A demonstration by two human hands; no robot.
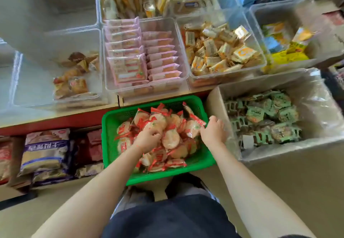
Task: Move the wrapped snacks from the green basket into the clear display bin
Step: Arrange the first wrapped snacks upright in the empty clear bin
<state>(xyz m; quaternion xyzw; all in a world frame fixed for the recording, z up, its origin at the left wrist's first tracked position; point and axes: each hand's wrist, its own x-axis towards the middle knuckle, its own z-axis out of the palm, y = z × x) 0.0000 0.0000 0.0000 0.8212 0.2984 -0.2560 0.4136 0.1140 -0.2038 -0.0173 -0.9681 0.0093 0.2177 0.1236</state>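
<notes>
The counter [55, 120], a pale surface edged in red, is carrying rows of clear, glossy hard-plastic display bins [183, 51] with rounded corners, most of them holding packets; one at the far left [55, 7] is looking empty, though blur there is making that hard to confirm. To the right a cardboard box [279, 152], lined with crinkled clear film, is holding green-wrapped rounds [264, 118]. Against the counter front, the green basket [115, 122] is sitting tilted, a rectangular plastic tub with perforated lattice walls. Inside it the wrapped snacks [169, 137] are lying heaped: pale, flat round crackers in shiny clear wrap with red twisted ends (none are showing in any bin above).

Both bare forearms are reaching forward and down into the basket. The left hand [149, 139] is curling palm-down in the middle of the heap, its fingers closing on a packet. The right hand [214, 131] is resting at the basket's right rim, thumb and fingers pinching the red edge of a packet there.
</notes>
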